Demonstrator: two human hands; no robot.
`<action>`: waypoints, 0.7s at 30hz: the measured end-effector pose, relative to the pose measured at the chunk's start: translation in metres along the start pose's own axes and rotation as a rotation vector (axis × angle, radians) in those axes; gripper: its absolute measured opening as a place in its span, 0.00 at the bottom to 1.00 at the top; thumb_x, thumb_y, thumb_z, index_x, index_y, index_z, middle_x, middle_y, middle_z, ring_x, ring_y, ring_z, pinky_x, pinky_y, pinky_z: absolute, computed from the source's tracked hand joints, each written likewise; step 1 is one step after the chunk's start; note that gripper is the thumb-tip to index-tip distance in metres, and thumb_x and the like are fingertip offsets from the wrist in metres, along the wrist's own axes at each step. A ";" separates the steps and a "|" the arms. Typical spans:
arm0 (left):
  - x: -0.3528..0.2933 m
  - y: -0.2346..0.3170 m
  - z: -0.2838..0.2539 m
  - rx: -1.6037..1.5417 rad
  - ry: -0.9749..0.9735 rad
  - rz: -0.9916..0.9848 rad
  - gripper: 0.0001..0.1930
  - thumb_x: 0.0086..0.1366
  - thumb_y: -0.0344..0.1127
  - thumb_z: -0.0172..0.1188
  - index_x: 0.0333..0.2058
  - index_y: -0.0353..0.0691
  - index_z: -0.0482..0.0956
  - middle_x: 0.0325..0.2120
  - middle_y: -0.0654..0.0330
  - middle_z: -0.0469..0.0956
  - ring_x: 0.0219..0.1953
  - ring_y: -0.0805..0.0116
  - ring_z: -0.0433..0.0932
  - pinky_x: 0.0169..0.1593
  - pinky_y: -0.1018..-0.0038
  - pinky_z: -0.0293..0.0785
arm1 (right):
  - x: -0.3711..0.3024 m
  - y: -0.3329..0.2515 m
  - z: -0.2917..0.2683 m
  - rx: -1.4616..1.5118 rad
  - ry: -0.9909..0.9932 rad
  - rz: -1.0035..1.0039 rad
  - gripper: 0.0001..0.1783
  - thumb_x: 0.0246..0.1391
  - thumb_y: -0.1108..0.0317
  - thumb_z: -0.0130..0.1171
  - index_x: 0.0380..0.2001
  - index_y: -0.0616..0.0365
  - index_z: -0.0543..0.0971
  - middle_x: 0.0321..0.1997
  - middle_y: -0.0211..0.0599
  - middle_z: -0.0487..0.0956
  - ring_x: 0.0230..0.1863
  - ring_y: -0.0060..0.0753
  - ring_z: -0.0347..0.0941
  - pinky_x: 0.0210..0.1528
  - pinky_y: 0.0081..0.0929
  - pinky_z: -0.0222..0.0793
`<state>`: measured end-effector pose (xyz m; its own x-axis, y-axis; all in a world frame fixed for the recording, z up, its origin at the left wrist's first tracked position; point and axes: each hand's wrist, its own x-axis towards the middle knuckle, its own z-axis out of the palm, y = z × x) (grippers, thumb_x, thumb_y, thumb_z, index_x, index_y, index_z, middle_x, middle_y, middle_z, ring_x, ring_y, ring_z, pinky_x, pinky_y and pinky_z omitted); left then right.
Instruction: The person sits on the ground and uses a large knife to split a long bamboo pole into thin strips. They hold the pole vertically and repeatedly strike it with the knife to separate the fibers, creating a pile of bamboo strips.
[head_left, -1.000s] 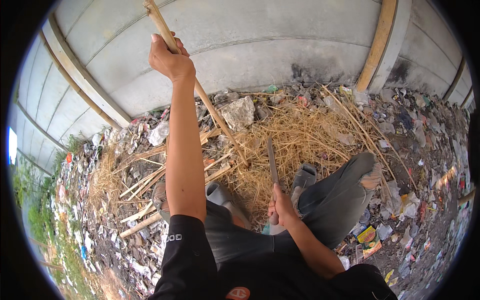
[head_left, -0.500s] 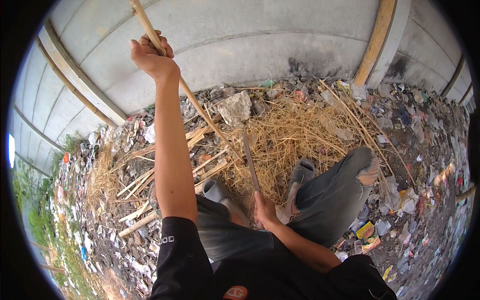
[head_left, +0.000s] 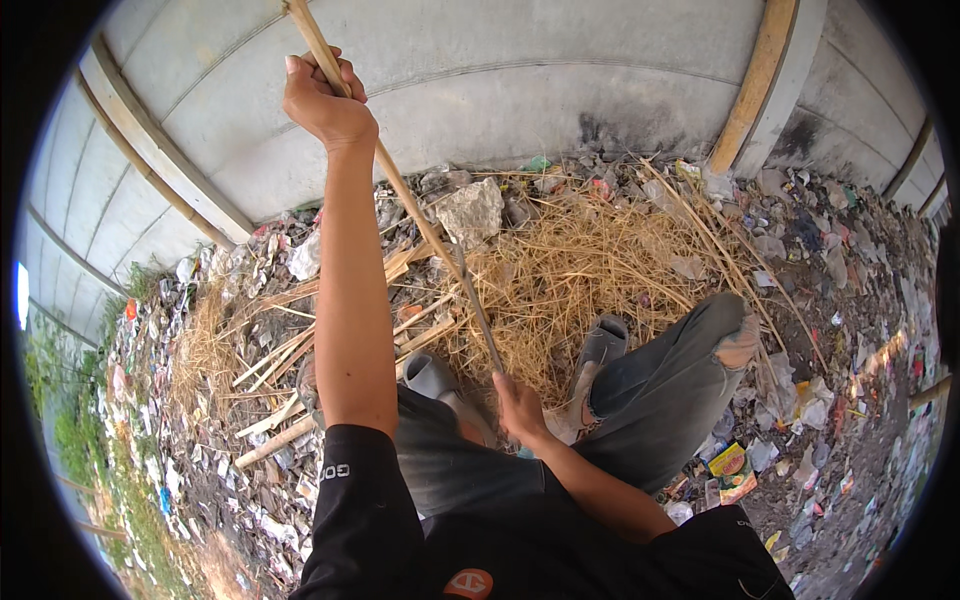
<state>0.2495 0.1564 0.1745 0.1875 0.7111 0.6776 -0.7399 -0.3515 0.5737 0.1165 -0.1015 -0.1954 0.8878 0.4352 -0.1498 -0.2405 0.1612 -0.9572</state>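
Observation:
My left hand (head_left: 330, 108) is raised at arm's length and closed around a long bamboo stick (head_left: 405, 195). The stick slants from the top edge down toward the right, its lower part over the pile. In my right hand (head_left: 521, 410), low between my knees, is the handle of a machete (head_left: 480, 318). Its narrow dark blade points up and left and overlaps the stick's lower part; whether they touch I cannot tell. A heap of dry, straw-like shavings (head_left: 570, 280) lies under and beyond the blade.
A pale rock (head_left: 471, 212) sits beyond the blade. Split bamboo strips (head_left: 283, 362) lie left of my feet, which wear grey slippers (head_left: 432, 376). Litter (head_left: 770, 420) covers the ground around. A grey concrete wall (head_left: 500, 90) with a bamboo pole (head_left: 752, 90) stands ahead.
The machete blade has swung left and up onto the stick's lower part. My left hand has shifted slightly right and up with the stick.

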 end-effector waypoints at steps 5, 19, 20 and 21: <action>0.008 -0.005 -0.034 -0.056 -0.015 0.014 0.27 0.72 0.55 0.38 0.29 0.36 0.73 0.14 0.63 0.67 0.13 0.77 0.60 0.16 0.81 0.52 | 0.028 -0.128 -0.010 0.116 0.011 0.240 0.32 0.66 0.36 0.48 0.22 0.54 0.67 0.15 0.27 0.64 0.12 0.21 0.60 0.17 0.27 0.62; -0.001 -0.003 -0.012 -0.070 -0.010 0.035 0.25 0.72 0.53 0.43 0.28 0.35 0.75 0.13 0.64 0.67 0.13 0.79 0.59 0.16 0.81 0.53 | -0.011 -0.018 -0.010 -0.086 -0.008 0.343 0.29 0.69 0.42 0.49 0.20 0.51 0.66 0.17 0.25 0.66 0.15 0.19 0.63 0.16 0.25 0.61; -0.005 -0.004 -0.014 -0.021 -0.002 0.048 0.25 0.71 0.53 0.44 0.28 0.35 0.75 0.14 0.64 0.68 0.13 0.79 0.60 0.16 0.81 0.53 | -0.005 -0.067 -0.011 0.071 -0.002 0.480 0.30 0.69 0.42 0.49 0.19 0.51 0.65 0.17 0.25 0.66 0.15 0.19 0.64 0.16 0.25 0.61; -0.007 -0.004 -0.012 -0.051 -0.008 0.030 0.24 0.70 0.53 0.47 0.29 0.35 0.75 0.15 0.63 0.69 0.14 0.79 0.62 0.17 0.82 0.54 | 0.002 -0.090 -0.013 0.103 -0.019 0.314 0.29 0.69 0.41 0.48 0.20 0.52 0.66 0.17 0.25 0.65 0.15 0.19 0.63 0.16 0.26 0.61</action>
<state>0.2431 0.1604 0.1623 0.1696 0.6959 0.6978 -0.7774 -0.3407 0.5287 0.1453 -0.1268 -0.1127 0.7566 0.4940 -0.4283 -0.5410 0.1051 -0.8345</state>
